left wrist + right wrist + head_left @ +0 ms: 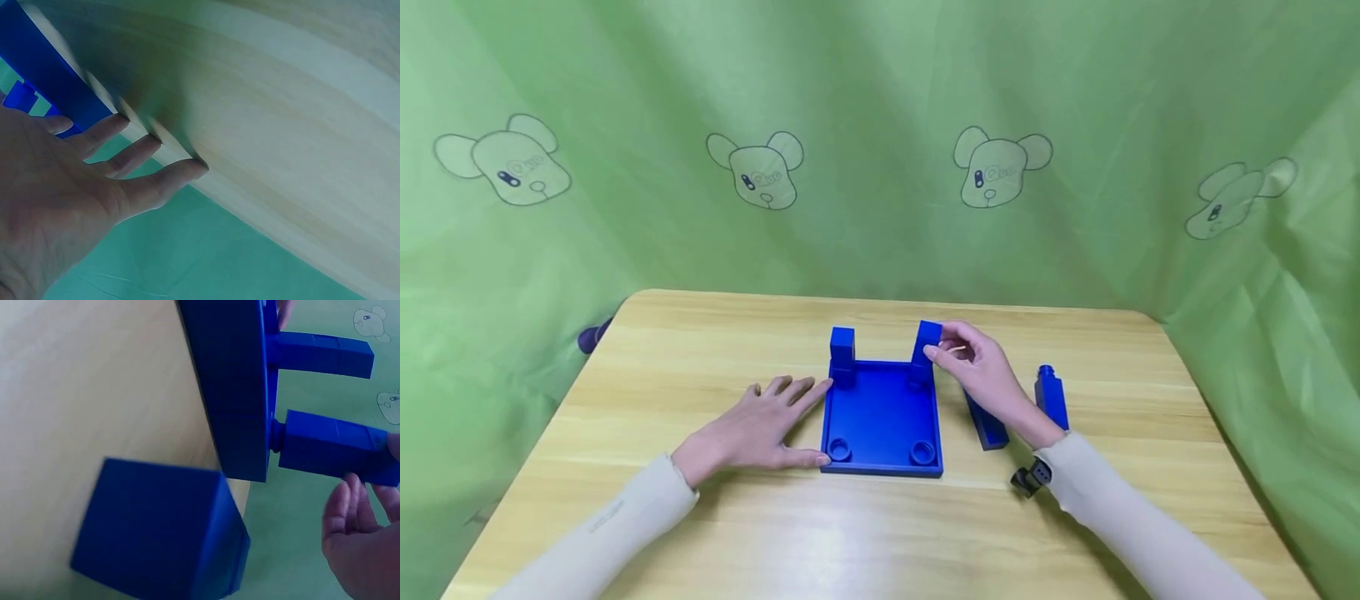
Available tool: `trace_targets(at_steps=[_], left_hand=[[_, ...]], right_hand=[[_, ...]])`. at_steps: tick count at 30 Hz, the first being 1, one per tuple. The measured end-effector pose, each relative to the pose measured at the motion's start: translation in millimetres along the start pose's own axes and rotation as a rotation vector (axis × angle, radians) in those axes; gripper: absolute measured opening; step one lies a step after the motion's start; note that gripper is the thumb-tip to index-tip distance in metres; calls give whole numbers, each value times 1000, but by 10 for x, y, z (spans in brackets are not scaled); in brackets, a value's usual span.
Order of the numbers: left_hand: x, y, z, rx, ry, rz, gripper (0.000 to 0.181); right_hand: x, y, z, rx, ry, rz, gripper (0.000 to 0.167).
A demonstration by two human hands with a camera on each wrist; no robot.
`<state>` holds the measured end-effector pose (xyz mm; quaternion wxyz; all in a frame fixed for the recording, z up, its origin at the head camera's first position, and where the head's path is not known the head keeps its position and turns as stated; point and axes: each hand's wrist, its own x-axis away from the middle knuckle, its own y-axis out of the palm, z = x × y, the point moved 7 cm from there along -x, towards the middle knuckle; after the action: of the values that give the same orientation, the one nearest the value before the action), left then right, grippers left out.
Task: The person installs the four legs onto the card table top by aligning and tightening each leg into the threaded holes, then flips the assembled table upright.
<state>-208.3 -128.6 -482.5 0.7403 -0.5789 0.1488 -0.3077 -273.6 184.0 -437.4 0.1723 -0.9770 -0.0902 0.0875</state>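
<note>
Counted one square blue tray [882, 417] near the middle of the worktop [820, 542] and four blue posts: a standing post [842, 346] in the tray's far left corner, a tilted post [927, 335] at its far right corner, two lying posts [1052, 402] between tray and worktop's right edge. Found two round sockets [838, 450] in the tray's near corners. Saw the tilted post pinched by the right hand's [988, 375] thumb and fingers, the left hand [756, 429] touching the tray's left edge, fingers spread and released
</note>
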Motion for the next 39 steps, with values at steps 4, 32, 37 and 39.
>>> trace_targets(at_steps=[4,32,37,39], left_hand=[[-12,-26,0,1,4,1,114],[-3,-48,-17,4,-3,12,113],[-12,-26,3,15,2,8,113],[4,-6,2,12,0,8,113]], right_hand=[[0,23,-69,44,-19,-11,36],[-76,48,-130,216,-56,-81,46],[-62,53,-116,218,-79,-62,30],[-55,70,-113,225,-91,-66,28]])
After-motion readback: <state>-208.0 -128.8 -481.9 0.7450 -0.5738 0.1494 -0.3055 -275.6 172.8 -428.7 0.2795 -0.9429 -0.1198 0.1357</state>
